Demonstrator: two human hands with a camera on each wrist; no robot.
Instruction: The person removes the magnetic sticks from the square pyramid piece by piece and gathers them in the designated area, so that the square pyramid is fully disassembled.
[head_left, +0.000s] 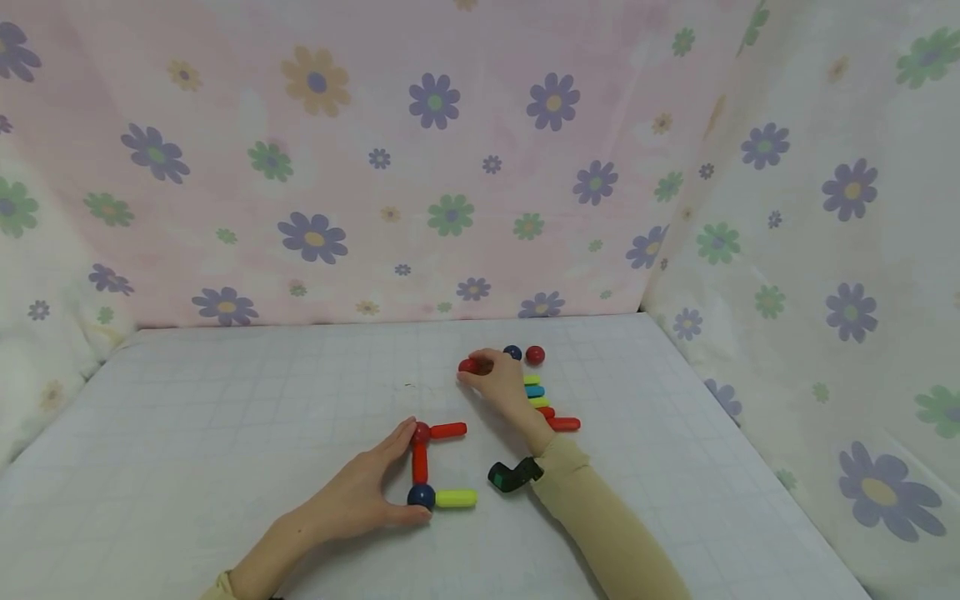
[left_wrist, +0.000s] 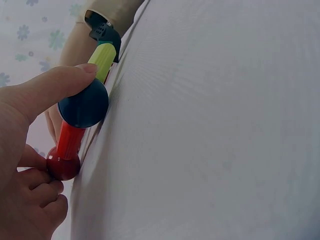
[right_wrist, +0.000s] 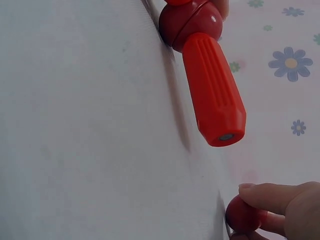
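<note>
My left hand (head_left: pixel 358 490) spans a joined piece, its thumb at the dark blue ball (head_left: pixel 422 497) and its fingers at a red ball (head_left: pixel 421 432). A red rod (head_left: pixel 420 463) links these two balls. From the red ball a second red rod (head_left: pixel 448 430) points right; a yellow-green rod (head_left: pixel 456 498) does the same from the blue one. Farther back, my right hand (head_left: pixel 497 385) pinches a loose red ball (right_wrist: pixel 245 214) between thumb and fingers, low over the table. In the right wrist view the second red rod's free end shows a metal tip.
Behind my right hand lie another dark blue ball (head_left: pixel 512 352) and a red ball (head_left: pixel 535 355). Several rods, among them a blue rod (head_left: pixel 534 391) and a red rod (head_left: pixel 564 424), lie partly hidden beside the right wrist. A black wrist camera (head_left: pixel 514 476) sits at the right cuff.
</note>
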